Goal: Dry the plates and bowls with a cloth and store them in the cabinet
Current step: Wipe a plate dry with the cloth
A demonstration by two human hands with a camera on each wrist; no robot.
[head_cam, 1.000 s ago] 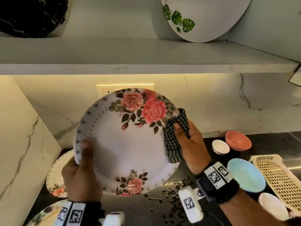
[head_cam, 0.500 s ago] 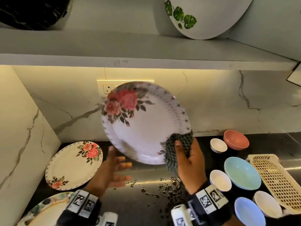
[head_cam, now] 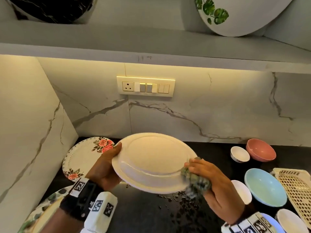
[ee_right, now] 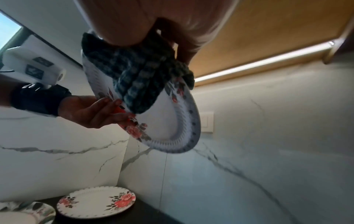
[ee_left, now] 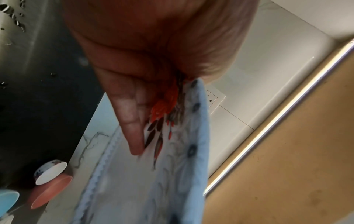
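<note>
A rose-patterned plate (head_cam: 151,161) hangs over the dark counter with its plain white back turned up. My left hand (head_cam: 107,167) grips its left rim, thumb on top and fingers under the flowered face (ee_left: 172,151). My right hand (head_cam: 210,179) holds a bunched dark checked cloth (head_cam: 196,181) against the plate's right rim. In the right wrist view the cloth (ee_right: 138,78) wraps under the rim onto the flowered side of the plate (ee_right: 172,121). A second rose plate (head_cam: 82,157) lies flat on the counter at the left.
Pink bowl (head_cam: 260,149), small white bowl (head_cam: 239,154), light blue bowl (head_cam: 265,186) and more white bowls stand at the right beside a cream plastic basket (head_cam: 297,190). Water drops (head_cam: 181,202) dot the counter. A leaf-patterned plate (head_cam: 235,12) leans on the shelf (head_cam: 117,39) above.
The plate was upright with its flowered face toward me; my left hand let go, then regripped the left rim. The plate has been flipped back-up and lowered, cloth still at its right rim.
</note>
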